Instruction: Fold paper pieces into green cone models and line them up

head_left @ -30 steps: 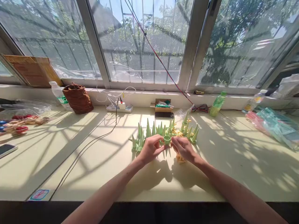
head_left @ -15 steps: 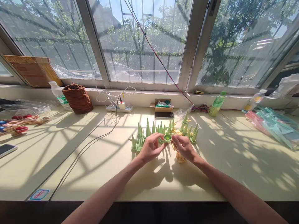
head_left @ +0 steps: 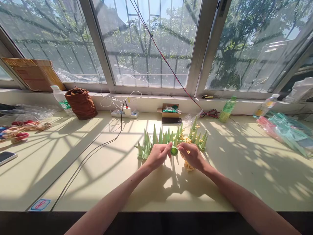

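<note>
A small green plastic cone piece [head_left: 174, 149] with a round open base is pinched between my two hands above the table. My left hand [head_left: 157, 156] grips its left side with curled fingers. My right hand [head_left: 192, 155] closes on its right side. Just behind my hands stand several upright green cones [head_left: 156, 137] in a cluster, with more green cones [head_left: 198, 137] to the right. Small yellow pieces [head_left: 188, 167] lie under my right hand.
A black phone [head_left: 171, 120] and a small cardboard box [head_left: 170, 110] sit behind the cones. A power strip [head_left: 124, 113] with a cable, a brown bag [head_left: 81, 103], bottles [head_left: 227, 109] and plastic bags [head_left: 288, 132] line the window side. Another phone [head_left: 7, 157] lies far left.
The green piece has been turned between my fingers, its open base now tipped toward me and lower. Both hands stay in about the same place.
</note>
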Action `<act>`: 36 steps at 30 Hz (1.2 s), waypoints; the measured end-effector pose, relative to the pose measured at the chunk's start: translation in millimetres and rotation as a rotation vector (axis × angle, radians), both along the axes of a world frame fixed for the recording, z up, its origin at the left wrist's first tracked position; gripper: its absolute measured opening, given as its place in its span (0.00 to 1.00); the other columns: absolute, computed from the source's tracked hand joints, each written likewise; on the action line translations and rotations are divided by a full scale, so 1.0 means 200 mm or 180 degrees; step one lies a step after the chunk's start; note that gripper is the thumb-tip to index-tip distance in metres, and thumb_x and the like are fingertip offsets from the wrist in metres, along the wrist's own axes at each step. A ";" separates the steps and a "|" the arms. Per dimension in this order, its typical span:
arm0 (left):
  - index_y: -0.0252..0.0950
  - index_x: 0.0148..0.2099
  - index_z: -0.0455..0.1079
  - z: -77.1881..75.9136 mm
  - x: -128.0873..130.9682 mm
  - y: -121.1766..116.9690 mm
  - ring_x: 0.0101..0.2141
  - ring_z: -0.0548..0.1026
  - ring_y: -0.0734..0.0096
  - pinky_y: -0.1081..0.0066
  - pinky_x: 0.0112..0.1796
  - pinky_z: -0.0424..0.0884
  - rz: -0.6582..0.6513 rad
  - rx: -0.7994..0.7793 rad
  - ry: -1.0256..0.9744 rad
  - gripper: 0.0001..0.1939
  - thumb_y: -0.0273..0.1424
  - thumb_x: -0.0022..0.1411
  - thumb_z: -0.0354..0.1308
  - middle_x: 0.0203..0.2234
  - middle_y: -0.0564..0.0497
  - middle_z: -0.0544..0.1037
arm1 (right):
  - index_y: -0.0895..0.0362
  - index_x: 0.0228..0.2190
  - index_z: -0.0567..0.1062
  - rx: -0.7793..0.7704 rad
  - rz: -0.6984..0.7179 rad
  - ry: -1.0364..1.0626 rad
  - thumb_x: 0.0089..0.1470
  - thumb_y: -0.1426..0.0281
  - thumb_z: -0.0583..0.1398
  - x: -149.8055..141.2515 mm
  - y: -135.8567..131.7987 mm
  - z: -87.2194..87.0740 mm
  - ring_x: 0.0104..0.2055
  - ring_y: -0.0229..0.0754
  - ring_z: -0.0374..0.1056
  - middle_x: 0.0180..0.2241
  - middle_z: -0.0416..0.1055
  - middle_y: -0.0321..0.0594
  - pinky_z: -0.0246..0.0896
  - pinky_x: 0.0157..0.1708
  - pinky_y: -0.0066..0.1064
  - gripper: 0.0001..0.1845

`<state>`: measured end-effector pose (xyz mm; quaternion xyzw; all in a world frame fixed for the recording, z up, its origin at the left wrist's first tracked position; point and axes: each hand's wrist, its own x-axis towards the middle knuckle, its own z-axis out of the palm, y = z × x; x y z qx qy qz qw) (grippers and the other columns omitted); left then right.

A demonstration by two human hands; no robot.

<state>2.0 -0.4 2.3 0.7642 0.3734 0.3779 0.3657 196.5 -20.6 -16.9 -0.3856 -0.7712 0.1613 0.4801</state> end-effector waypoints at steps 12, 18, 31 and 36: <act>0.32 0.24 0.68 0.01 -0.01 0.00 0.17 0.60 0.79 0.76 0.20 0.53 -0.0188 0.0194 0.0074 0.26 0.46 0.67 0.50 0.14 0.56 0.64 | 0.57 0.28 0.69 -0.0101 -0.0049 -0.0137 0.65 0.61 0.50 0.01 -0.01 0.02 0.20 0.34 0.55 0.18 0.59 0.31 0.51 0.24 0.27 0.18; 0.30 0.35 0.74 0.03 -0.01 -0.02 0.19 0.61 0.79 0.77 0.20 0.54 -0.0163 0.0295 0.0200 0.20 0.44 0.64 0.55 0.22 0.52 0.72 | 0.56 0.24 0.66 -0.0228 -0.0017 -0.0078 0.66 0.59 0.48 0.01 -0.01 0.02 0.21 0.35 0.57 0.19 0.60 0.32 0.52 0.25 0.28 0.22; 0.31 0.44 0.73 -0.03 -0.01 0.01 0.20 0.60 0.82 0.77 0.21 0.60 -0.0320 0.1206 -0.0003 0.13 0.34 0.61 0.62 0.31 0.50 0.73 | 0.56 0.18 0.62 -0.0481 -0.0082 -0.0033 0.66 0.55 0.47 -0.01 -0.01 0.04 0.19 0.34 0.57 0.16 0.60 0.33 0.53 0.23 0.27 0.28; 0.35 0.45 0.73 -0.04 -0.01 0.02 0.25 0.67 0.78 0.75 0.27 0.68 -0.0179 0.1345 0.0038 0.13 0.36 0.61 0.62 0.38 0.47 0.75 | 0.55 0.18 0.62 -0.0513 -0.0093 0.0015 0.66 0.55 0.47 -0.02 -0.02 0.04 0.18 0.34 0.57 0.16 0.60 0.33 0.54 0.22 0.27 0.28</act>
